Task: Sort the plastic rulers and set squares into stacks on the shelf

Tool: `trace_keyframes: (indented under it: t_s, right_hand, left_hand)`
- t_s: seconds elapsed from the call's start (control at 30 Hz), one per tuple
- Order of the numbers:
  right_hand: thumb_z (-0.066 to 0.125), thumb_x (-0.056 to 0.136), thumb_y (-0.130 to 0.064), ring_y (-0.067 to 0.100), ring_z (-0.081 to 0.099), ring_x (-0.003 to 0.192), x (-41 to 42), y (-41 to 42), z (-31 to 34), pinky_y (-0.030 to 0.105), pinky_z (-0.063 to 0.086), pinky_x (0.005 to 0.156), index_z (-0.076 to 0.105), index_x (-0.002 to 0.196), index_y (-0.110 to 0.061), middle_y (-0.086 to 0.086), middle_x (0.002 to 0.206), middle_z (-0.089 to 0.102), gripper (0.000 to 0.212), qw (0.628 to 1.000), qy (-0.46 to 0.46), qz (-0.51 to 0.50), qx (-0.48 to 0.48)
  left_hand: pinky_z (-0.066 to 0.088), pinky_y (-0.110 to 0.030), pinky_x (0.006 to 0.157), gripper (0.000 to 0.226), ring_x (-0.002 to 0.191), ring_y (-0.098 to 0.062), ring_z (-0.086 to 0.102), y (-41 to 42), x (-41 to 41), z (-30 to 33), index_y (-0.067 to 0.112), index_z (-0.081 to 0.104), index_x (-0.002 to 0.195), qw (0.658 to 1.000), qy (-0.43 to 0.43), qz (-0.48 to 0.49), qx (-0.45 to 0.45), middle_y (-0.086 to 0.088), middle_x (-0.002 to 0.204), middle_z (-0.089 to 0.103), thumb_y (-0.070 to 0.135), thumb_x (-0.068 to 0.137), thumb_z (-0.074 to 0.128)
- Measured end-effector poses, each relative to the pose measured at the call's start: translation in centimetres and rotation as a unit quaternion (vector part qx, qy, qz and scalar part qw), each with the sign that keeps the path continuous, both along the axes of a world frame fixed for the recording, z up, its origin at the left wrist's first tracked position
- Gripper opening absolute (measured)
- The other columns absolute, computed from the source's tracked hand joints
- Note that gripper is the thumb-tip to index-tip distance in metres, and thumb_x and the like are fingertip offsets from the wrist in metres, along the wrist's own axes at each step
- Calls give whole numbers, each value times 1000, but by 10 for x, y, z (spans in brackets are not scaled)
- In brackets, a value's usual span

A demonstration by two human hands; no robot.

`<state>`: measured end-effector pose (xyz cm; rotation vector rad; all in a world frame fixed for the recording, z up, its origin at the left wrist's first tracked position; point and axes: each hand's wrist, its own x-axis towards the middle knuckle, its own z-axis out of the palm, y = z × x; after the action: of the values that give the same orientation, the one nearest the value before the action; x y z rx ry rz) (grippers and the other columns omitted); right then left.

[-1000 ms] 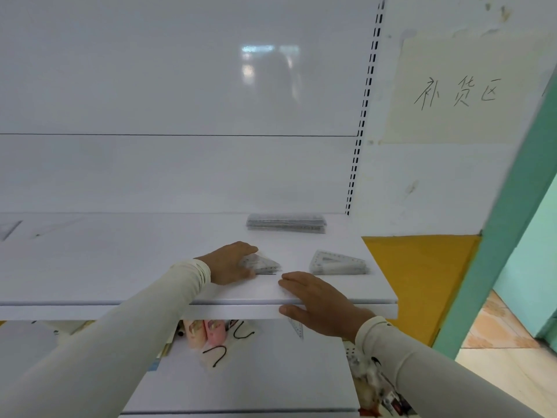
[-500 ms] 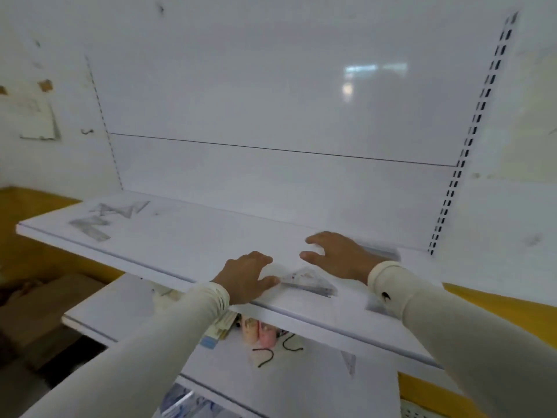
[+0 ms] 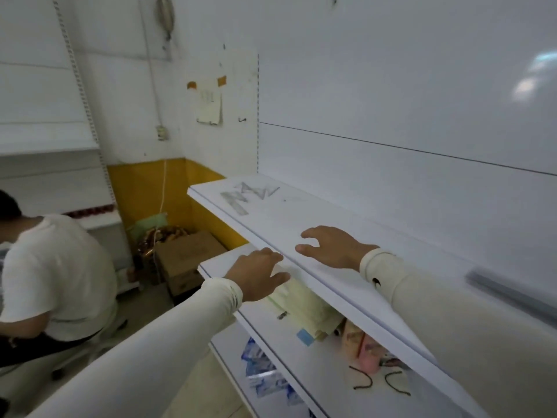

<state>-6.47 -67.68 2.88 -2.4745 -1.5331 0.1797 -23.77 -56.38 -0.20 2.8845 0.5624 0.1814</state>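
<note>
Left hand point(image 3: 259, 277): I see it empty, fingers spread, at the shelf point(image 3: 340, 236) front edge, frame centre.
Right hand point(image 3: 331, 247): empty, fingers apart, above the shelf.
Rulers and set squares point(image 3: 247, 196): loose, shelf's far end, well apart from both hands.

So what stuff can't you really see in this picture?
- Loose rulers and set squares at the shelf's far end: head view, too small and faint to count.
- Grey stack near the right edge: motion-blurred and cut off, type unclear.
- Lower shelf items: partly hidden under the upper shelf.
- Both hands, left and right, are open and empty.
</note>
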Motion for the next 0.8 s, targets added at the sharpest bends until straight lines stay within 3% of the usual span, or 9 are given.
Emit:
trace_keyframes:
  t_s: [0.23, 0.4, 0.53, 0.67, 0.8]
  right_hand:
    - [42, 93, -61, 18, 44, 131, -11, 135, 1, 35, 34, 109, 42, 142, -21, -1, 147, 44, 63, 999, -1, 34, 1]
    - [44, 92, -60, 20, 47, 127, -15, 216, 6, 37, 36, 107, 43, 141, -22, 0, 145, 46, 62, 999, 18, 34, 15]
    - [43, 93, -60, 19, 46, 129, -4, 268, 6, 36, 36, 107, 43, 141, -22, 1, 146, 45, 62, 999, 17, 36, 1]
    - [44, 93, -58, 19, 46, 129, 13, 323, 7, 33, 34, 106, 44, 141, -21, 0, 146, 45, 60, 999, 10, 40, 6]
    - [44, 94, -57, 19, 47, 129, 32, 394, 3, 33, 35, 107, 43, 142, -21, -1, 147, 44, 59, 998, 6, 61, 9]
  left_hand:
    - [40, -37, 106, 54, 127, -19, 48, 131, -17, 0, 24, 43, 141, 999, 3, 35, 13, 4, 143, 47, 54, 96, 41]
    - [50, -39, 90, 49, 104, -17, 56, 224, -15, -6, 28, 55, 115, 997, 37, 43, 52, 6, 115, 58, 63, 91, 30]
    - [51, -37, 86, 39, 96, -13, 55, 275, -7, -6, 28, 54, 114, 997, 43, 38, 43, 9, 108, 57, 56, 94, 36]
    - [48, -38, 87, 38, 101, -21, 55, 320, 3, -4, 20, 60, 108, 998, 10, 54, 31, 1, 109, 59, 48, 91, 42]
    - [48, -35, 94, 37, 107, -20, 57, 386, 25, -2, 21, 58, 120, 998, -1, 63, 21, 1, 120, 60, 44, 94, 46]
